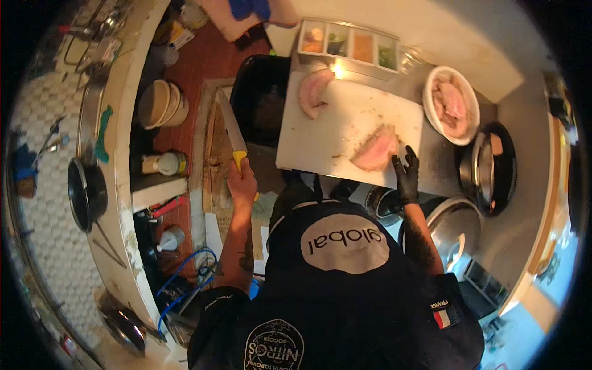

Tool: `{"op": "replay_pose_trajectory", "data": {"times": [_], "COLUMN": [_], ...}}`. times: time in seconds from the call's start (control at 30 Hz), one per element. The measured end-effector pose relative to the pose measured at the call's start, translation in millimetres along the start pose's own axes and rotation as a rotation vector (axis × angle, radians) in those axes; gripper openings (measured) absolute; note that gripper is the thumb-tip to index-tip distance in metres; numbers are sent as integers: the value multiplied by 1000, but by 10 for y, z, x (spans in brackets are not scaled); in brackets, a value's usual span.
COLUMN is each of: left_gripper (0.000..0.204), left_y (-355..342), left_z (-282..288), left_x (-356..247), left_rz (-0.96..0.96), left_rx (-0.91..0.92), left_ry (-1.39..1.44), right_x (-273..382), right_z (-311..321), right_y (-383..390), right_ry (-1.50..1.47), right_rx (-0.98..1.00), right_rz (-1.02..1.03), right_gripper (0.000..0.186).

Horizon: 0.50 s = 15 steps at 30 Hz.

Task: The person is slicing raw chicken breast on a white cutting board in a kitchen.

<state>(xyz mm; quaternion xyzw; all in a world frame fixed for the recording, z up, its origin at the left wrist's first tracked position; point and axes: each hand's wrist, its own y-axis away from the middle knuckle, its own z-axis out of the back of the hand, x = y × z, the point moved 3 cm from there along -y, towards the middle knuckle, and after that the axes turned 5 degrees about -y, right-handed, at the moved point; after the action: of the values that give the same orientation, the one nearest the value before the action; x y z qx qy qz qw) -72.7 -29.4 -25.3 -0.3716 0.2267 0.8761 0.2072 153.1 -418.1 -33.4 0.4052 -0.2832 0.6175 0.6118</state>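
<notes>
My bare left hand [242,182] is wrapped round the yellow handle of a large knife [232,128], held off the left side of the white cutting board [345,102] with its blade pointing away from me. In a black glove, my right hand [405,174] has its fingers spread at the right edge of a pink, pale-rimmed slab of meat [377,150]; whether they touch it I cannot tell. Another curved piece of meat [316,92] lies at the board's far left corner. Small dark crumbs are scattered over the board.
A white bowl of meat pieces [452,105] stands right of the board, with a dark pan [491,168] nearer me. Behind sits a metal rack of filled containers [349,48]. A black bin [261,98] is left; shelves hold white buckets [163,103].
</notes>
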Motion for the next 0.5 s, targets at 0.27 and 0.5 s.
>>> {"op": "replay_pose_trajectory", "data": {"times": [0.27,0.5], "left_gripper": [34,37], "left_y": [-26,212], "left_z": [-357,-73], "left_x": [737,2052], "left_rz": [386,394], "left_rx": [-43,-81], "left_ry": [495,160], "right_x": [1516,845], "right_z": [-1493,-4729], "right_y": [-117,264], "right_ry": [97,688], "right_rx": [680,1186], "right_rz": [672,727], "right_gripper": [11,16]}}
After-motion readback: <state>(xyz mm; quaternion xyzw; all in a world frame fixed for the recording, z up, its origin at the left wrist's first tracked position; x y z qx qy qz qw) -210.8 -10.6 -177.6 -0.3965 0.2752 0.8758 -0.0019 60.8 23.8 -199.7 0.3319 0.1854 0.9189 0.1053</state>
